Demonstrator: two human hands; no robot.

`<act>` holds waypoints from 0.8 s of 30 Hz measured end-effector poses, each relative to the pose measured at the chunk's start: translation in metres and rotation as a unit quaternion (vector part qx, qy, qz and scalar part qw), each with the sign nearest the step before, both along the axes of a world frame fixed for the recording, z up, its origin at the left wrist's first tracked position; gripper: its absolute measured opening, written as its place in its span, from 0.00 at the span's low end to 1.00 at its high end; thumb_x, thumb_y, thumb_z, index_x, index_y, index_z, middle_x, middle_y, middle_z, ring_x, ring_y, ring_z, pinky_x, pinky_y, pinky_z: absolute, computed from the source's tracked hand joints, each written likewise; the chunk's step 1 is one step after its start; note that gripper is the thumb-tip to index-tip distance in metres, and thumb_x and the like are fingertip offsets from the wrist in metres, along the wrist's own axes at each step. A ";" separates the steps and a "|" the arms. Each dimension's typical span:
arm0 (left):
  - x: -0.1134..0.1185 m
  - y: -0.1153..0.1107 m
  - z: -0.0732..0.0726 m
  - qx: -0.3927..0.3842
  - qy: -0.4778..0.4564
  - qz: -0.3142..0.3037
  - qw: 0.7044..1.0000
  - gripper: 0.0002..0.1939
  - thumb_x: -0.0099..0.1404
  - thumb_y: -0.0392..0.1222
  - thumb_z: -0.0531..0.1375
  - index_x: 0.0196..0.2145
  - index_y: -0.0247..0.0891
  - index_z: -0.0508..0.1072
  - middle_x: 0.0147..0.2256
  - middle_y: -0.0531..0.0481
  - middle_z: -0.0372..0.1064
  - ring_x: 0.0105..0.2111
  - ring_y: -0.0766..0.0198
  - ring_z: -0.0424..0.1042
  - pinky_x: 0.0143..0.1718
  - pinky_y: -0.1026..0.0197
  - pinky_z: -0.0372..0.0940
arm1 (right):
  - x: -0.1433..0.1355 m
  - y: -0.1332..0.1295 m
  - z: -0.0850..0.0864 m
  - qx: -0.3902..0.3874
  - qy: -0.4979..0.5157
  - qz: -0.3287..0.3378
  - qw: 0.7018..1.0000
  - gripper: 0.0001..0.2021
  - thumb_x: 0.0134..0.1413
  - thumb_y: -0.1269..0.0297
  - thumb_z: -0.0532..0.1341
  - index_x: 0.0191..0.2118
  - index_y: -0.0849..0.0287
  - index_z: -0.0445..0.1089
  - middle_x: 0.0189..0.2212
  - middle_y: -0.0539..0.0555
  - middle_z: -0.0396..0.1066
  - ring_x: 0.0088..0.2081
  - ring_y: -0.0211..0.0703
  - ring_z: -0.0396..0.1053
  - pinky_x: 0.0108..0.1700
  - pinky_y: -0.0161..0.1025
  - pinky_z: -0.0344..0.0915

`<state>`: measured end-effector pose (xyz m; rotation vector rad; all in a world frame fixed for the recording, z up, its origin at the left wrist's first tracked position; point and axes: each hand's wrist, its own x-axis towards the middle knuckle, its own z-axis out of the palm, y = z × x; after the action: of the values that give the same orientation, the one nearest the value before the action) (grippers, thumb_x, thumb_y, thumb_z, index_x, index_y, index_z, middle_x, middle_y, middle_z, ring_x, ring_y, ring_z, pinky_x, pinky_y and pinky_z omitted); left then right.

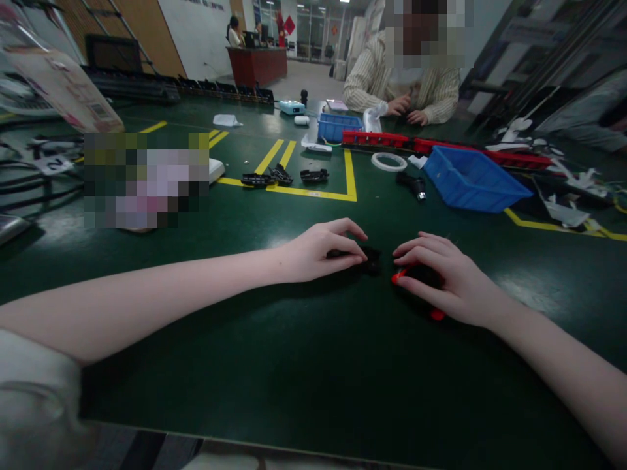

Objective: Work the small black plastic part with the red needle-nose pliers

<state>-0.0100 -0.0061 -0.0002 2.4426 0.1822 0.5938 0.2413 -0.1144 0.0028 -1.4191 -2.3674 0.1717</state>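
My left hand rests low over the green table with its thumb and fingers closed on a small black plastic part. Most of that part is hidden under the fingers. To its right, my right hand curls around a red-and-black tool. Only its red ends show beside the thumb and below the palm, so its exact kind is hidden. A small gap separates the two hands. Beyond them, several similar black parts lie near a yellow tape line.
A blue bin stands right, beside a white tape roll and a black object. Farther back are a smaller blue basket, a long red strip and a seated person. Black cables lie left.
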 end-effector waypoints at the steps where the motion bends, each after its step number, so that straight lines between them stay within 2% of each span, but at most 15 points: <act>1: 0.000 0.000 0.000 0.002 -0.003 -0.001 1.000 0.08 0.66 0.35 0.57 0.39 0.33 0.76 0.49 0.40 0.64 0.48 0.60 0.68 0.48 0.55 0.67 | -0.001 -0.001 0.001 0.006 -0.006 -0.002 1.000 0.09 0.58 0.56 0.58 0.40 0.54 0.69 0.42 0.55 0.71 0.48 0.50 0.68 0.59 0.61 0.53; 7: 0.000 -0.003 0.001 0.022 -0.015 -0.014 1.000 0.09 0.63 0.30 0.57 0.42 0.36 0.71 0.48 0.42 0.65 0.49 0.60 0.67 0.51 0.53 0.66 | -0.004 -0.005 0.005 0.061 -0.044 -0.002 0.997 0.08 0.58 0.60 0.58 0.42 0.54 0.69 0.40 0.55 0.72 0.45 0.48 0.70 0.58 0.60 0.56; 12: -0.001 -0.008 0.001 0.105 -0.008 -0.020 0.994 0.18 0.63 0.28 0.56 0.51 0.32 0.64 0.49 0.40 0.65 0.50 0.59 0.65 0.51 0.56 0.65 | -0.014 -0.010 0.008 0.164 -0.095 0.025 0.982 0.08 0.57 0.66 0.58 0.43 0.56 0.68 0.39 0.56 0.74 0.42 0.47 0.72 0.57 0.58 0.60; 16: -0.001 -0.009 0.000 0.147 0.002 -0.008 0.989 0.19 0.65 0.29 0.53 0.53 0.35 0.63 0.49 0.41 0.65 0.49 0.58 0.65 0.49 0.55 0.65 | -0.023 -0.013 0.009 0.185 -0.125 0.043 0.974 0.07 0.57 0.68 0.58 0.41 0.53 0.70 0.38 0.53 0.75 0.40 0.46 0.73 0.56 0.56 0.62; 21: 0.000 -0.006 -0.002 0.086 -0.006 0.030 0.996 0.20 0.62 0.32 0.57 0.53 0.36 0.63 0.46 0.44 0.68 0.47 0.60 0.68 0.47 0.57 0.66 | -0.036 -0.017 0.008 0.214 -0.131 0.051 0.967 0.07 0.57 0.68 0.58 0.39 0.53 0.71 0.35 0.52 0.75 0.38 0.45 0.73 0.53 0.54 0.64; 24: 0.001 -0.001 -0.003 0.025 -0.006 0.058 0.998 0.20 0.62 0.34 0.58 0.52 0.35 0.63 0.44 0.45 0.69 0.45 0.61 0.70 0.44 0.58 0.67 | -0.056 -0.021 0.004 0.189 -0.108 0.044 0.975 0.09 0.58 0.66 0.57 0.43 0.56 0.72 0.36 0.55 0.75 0.39 0.47 0.72 0.51 0.53 0.65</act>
<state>-0.0091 -0.0074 -0.0036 2.4884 0.3098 0.6719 0.1857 -0.1351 0.0063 -1.2001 -2.4641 -0.4121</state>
